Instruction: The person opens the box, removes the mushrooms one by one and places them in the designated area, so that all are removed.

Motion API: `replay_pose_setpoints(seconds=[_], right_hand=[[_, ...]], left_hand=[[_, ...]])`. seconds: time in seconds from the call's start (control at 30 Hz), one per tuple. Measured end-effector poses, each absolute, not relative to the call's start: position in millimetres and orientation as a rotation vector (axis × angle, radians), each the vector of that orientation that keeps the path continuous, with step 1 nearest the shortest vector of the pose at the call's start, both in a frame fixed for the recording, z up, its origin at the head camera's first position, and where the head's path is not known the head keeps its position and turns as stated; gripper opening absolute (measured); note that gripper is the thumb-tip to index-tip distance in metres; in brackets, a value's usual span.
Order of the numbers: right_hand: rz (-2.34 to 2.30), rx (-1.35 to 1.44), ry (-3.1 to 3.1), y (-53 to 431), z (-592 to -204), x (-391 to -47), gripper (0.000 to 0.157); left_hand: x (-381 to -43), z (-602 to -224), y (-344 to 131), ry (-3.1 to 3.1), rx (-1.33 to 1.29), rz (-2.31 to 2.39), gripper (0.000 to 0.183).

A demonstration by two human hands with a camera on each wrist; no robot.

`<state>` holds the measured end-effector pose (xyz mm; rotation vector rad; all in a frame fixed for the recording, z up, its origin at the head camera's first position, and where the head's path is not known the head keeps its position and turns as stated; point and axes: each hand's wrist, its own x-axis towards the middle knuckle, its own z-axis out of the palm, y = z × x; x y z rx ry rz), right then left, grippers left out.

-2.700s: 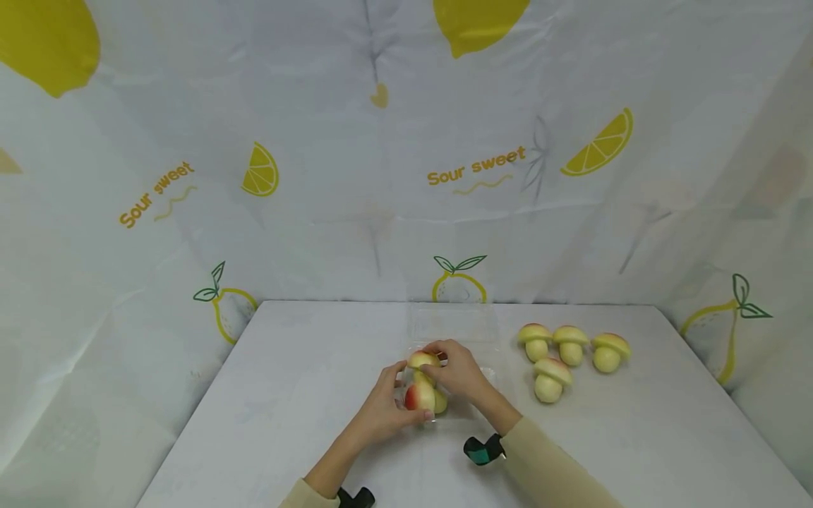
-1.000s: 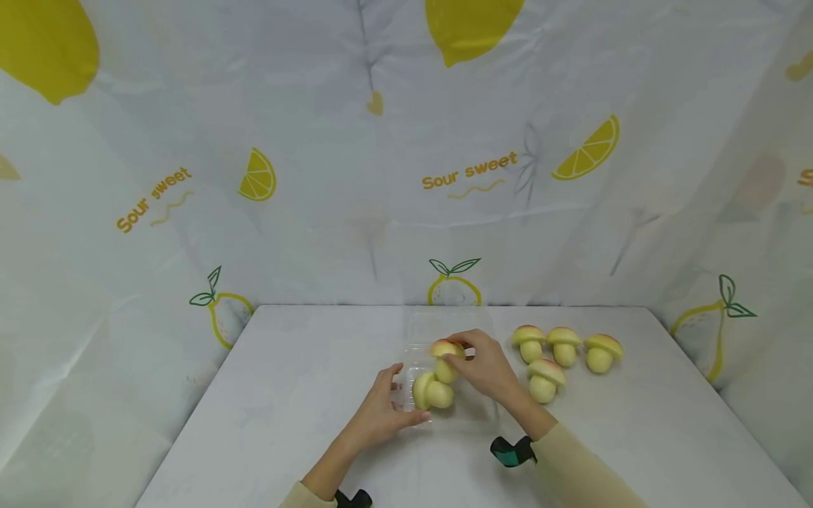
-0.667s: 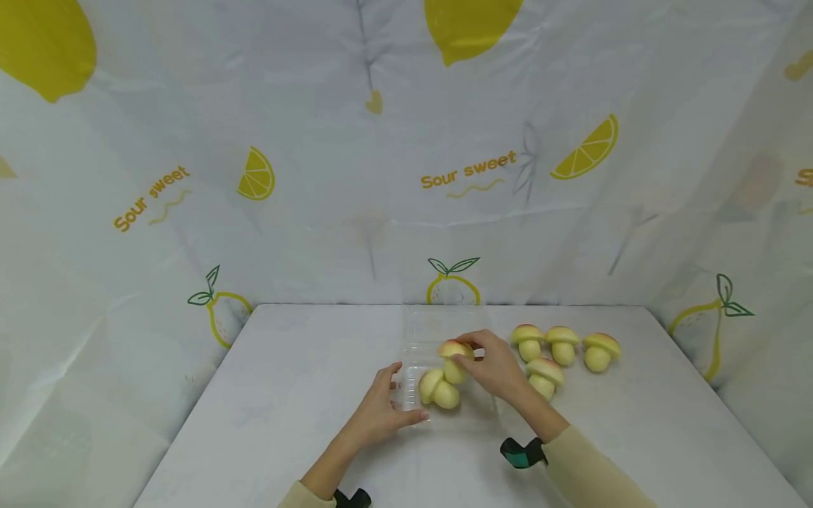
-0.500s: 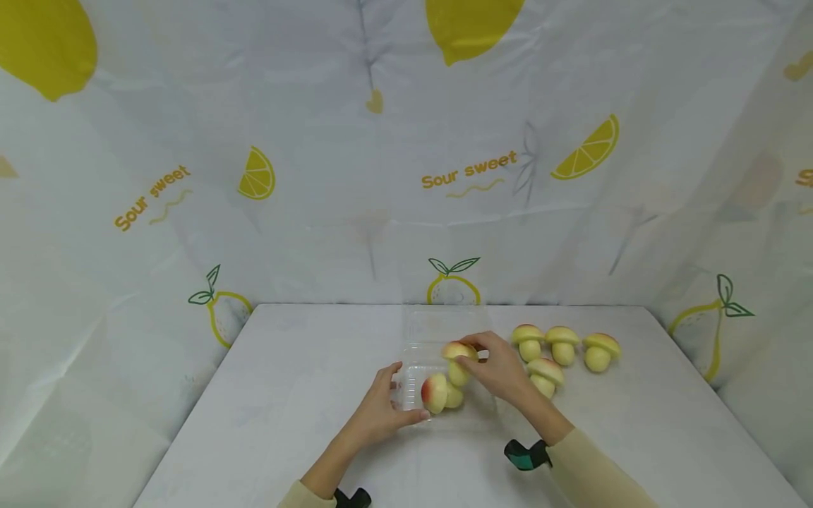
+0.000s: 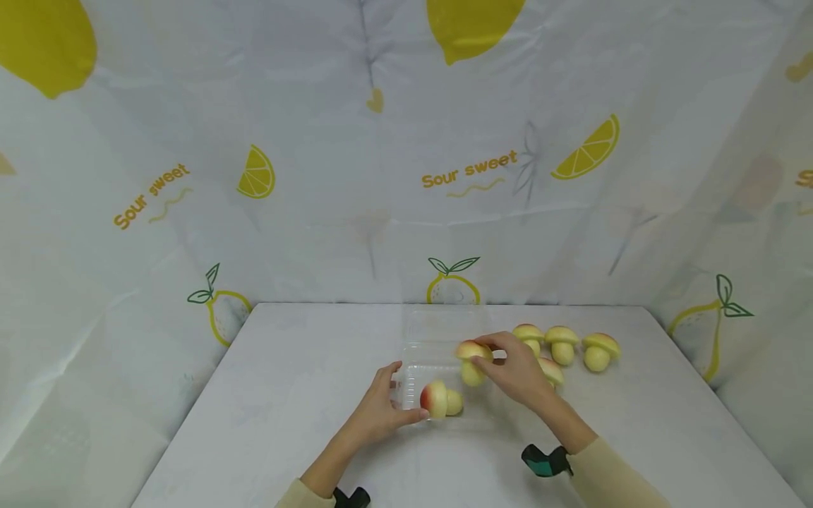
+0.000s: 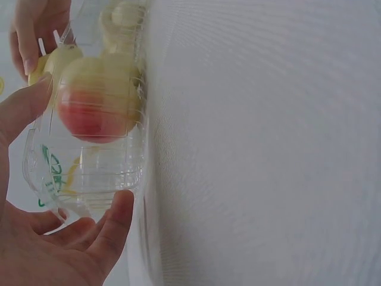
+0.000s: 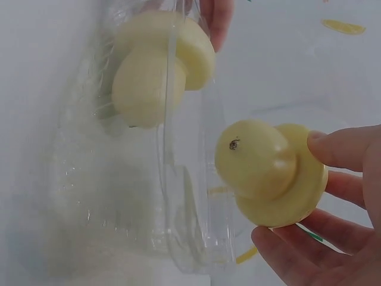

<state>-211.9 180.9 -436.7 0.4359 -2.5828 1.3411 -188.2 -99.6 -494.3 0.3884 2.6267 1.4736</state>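
Observation:
My left hand [image 5: 381, 408] grips the left end of an open clear plastic clamshell box [image 5: 414, 377], thumb at the front corner and fingers on the far side. Inside the box, on its left, a yellow mushroom with a red-tinged cap [image 5: 435, 399] lies on its side; its red patch shows through the wall in the left wrist view. Between thumb and fingers, my right hand [image 5: 519, 372] holds a second, similar mushroom [image 7: 256, 161] by its cap. In the head view this mushroom is cap up, stem down, over the back right of the box.
Several more mushrooms [image 5: 597, 353] stand at the back right of the white table [image 5: 305, 367], partly behind the right hand. The raised clear lid [image 5: 444, 324] is behind the box. A lemon-print sheet [image 5: 343, 141] hangs beyond the table's far edge.
My right hand has carried its mushroom rightward, away from the one in the box. That mushroom has rolled over, red cap now to the left. The left hand keeps its place on the box.

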Motion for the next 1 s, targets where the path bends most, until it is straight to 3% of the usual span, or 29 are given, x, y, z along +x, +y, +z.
replay_pose_setpoints(seconds=[1.0], right_hand=[[1.137,0.429,-2.452,253.6,-420.6,-187.4,0.029]], left_hand=[[-190.0,-497.4,-100.1,2.614,0.379,1.478,0.109]])
